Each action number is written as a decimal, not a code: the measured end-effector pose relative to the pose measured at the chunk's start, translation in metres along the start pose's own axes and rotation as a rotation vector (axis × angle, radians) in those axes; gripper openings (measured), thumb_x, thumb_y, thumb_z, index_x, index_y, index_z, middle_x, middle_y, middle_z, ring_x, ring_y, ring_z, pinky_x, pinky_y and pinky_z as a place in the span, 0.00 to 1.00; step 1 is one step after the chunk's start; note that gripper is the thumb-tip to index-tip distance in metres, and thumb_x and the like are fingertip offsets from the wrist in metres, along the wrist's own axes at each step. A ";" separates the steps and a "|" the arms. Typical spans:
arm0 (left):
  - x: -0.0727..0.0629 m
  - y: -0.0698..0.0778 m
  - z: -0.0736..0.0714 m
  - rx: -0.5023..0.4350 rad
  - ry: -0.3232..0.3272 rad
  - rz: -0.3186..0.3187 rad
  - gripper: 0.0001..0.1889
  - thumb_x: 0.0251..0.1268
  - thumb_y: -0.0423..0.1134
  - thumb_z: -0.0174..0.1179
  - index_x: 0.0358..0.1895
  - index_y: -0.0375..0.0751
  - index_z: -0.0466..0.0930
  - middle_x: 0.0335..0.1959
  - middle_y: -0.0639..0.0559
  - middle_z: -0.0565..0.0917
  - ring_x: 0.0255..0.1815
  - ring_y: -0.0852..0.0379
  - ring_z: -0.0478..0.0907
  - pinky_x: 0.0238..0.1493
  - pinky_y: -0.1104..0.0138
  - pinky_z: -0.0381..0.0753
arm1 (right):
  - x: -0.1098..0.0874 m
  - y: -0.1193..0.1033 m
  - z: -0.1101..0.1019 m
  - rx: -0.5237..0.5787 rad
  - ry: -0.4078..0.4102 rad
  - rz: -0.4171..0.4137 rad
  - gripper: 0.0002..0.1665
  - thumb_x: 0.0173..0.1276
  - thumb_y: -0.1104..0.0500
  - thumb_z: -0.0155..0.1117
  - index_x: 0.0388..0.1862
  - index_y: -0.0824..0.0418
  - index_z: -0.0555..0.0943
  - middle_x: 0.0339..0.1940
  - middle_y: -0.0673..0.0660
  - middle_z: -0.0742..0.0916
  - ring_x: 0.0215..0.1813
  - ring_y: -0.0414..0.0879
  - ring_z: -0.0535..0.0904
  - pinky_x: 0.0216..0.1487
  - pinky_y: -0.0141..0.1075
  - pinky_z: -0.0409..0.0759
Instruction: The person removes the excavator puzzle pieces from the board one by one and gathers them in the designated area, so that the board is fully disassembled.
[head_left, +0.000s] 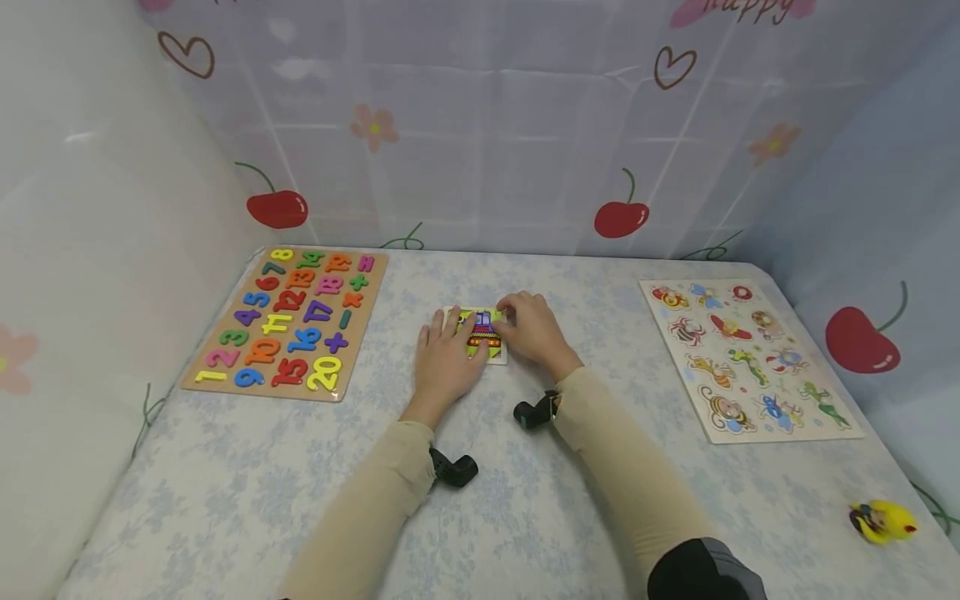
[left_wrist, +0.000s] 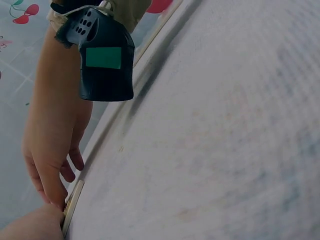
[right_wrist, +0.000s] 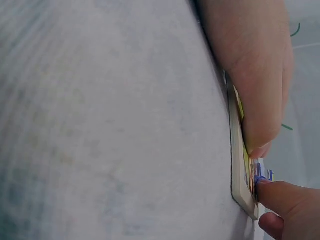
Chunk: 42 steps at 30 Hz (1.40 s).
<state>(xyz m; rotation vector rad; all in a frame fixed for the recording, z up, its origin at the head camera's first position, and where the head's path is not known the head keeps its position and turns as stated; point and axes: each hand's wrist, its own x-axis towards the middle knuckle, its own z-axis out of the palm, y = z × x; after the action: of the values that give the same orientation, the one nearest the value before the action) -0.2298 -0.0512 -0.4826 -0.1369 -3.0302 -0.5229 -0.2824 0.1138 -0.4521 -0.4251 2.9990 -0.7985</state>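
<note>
A small picture puzzle board point(head_left: 496, 358) with a colourful vehicle on it lies flat at the middle of the table. My left hand point(head_left: 447, 358) rests on its left side, fingers spread and fairly straight, the thumb touching the picture. At the board's upper right edge is my right hand point(head_left: 534, 329), its fingers bent. The right wrist view shows the right thumb point(right_wrist: 282, 197) against a small blue puzzle piece point(right_wrist: 259, 172) that stands slightly above the board's face. The fingers behind that piece are partly hidden. Part of the picture lies under the left hand.
A brown number board point(head_left: 348, 333) with coloured numerals lies to the left. On the right is a pale board point(head_left: 705, 358) with insect pieces. A yellow toy point(head_left: 883, 522) sits near the right table edge. A printed curtain point(head_left: 480, 167) hangs behind the table.
</note>
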 end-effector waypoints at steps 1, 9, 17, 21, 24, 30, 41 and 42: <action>0.000 0.000 0.000 -0.002 0.001 0.000 0.34 0.73 0.64 0.39 0.78 0.59 0.57 0.82 0.52 0.54 0.83 0.45 0.44 0.80 0.46 0.45 | 0.000 0.000 0.000 0.041 0.007 0.011 0.18 0.70 0.50 0.65 0.54 0.56 0.80 0.45 0.54 0.82 0.50 0.50 0.71 0.53 0.45 0.73; 0.001 0.000 0.002 0.007 0.006 -0.005 0.34 0.73 0.65 0.38 0.78 0.59 0.57 0.82 0.52 0.53 0.83 0.45 0.44 0.81 0.46 0.45 | -0.002 0.001 0.001 0.307 0.041 0.041 0.11 0.70 0.55 0.66 0.48 0.55 0.78 0.44 0.54 0.86 0.46 0.49 0.76 0.50 0.42 0.74; -0.002 -0.001 -0.001 -0.001 0.006 -0.016 0.34 0.72 0.65 0.38 0.78 0.59 0.57 0.82 0.52 0.52 0.83 0.45 0.43 0.81 0.48 0.44 | -0.012 0.019 -0.015 0.412 0.061 0.117 0.13 0.72 0.53 0.62 0.53 0.51 0.78 0.45 0.52 0.84 0.42 0.49 0.75 0.41 0.39 0.74; -0.003 -0.001 -0.002 -0.012 -0.001 -0.017 0.34 0.73 0.65 0.38 0.79 0.60 0.56 0.82 0.53 0.51 0.83 0.45 0.43 0.81 0.48 0.43 | -0.021 0.041 -0.031 0.382 0.076 0.161 0.14 0.72 0.54 0.62 0.54 0.53 0.78 0.45 0.54 0.84 0.42 0.49 0.74 0.40 0.38 0.73; -0.004 -0.001 -0.003 -0.017 -0.002 -0.014 0.34 0.73 0.65 0.38 0.79 0.60 0.56 0.82 0.53 0.51 0.83 0.45 0.43 0.81 0.47 0.43 | -0.030 0.063 -0.044 0.359 0.100 0.200 0.14 0.72 0.54 0.61 0.55 0.55 0.78 0.46 0.57 0.84 0.42 0.49 0.74 0.40 0.38 0.73; -0.004 0.000 -0.003 -0.026 -0.007 -0.017 0.34 0.73 0.65 0.39 0.79 0.60 0.56 0.82 0.53 0.51 0.84 0.46 0.42 0.81 0.48 0.42 | -0.049 0.102 -0.066 0.307 0.116 0.286 0.17 0.75 0.53 0.58 0.58 0.57 0.76 0.48 0.59 0.82 0.42 0.49 0.74 0.37 0.37 0.73; -0.003 0.002 -0.004 -0.032 -0.016 -0.014 0.34 0.73 0.64 0.39 0.79 0.60 0.55 0.82 0.53 0.50 0.84 0.46 0.42 0.81 0.48 0.42 | -0.063 0.129 -0.079 0.200 0.122 0.351 0.19 0.75 0.52 0.57 0.59 0.59 0.75 0.52 0.62 0.82 0.52 0.55 0.78 0.50 0.46 0.75; -0.003 0.002 -0.004 -0.033 -0.016 -0.013 0.34 0.73 0.64 0.40 0.79 0.60 0.55 0.82 0.53 0.50 0.84 0.46 0.42 0.81 0.48 0.42 | -0.063 0.130 -0.079 0.190 0.127 0.350 0.19 0.75 0.52 0.57 0.59 0.59 0.76 0.51 0.62 0.83 0.52 0.55 0.78 0.51 0.47 0.75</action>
<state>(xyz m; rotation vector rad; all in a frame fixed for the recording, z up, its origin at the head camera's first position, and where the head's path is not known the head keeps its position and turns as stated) -0.2261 -0.0505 -0.4788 -0.1240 -3.0410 -0.5751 -0.2618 0.2767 -0.4511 0.1565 2.9397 -1.0900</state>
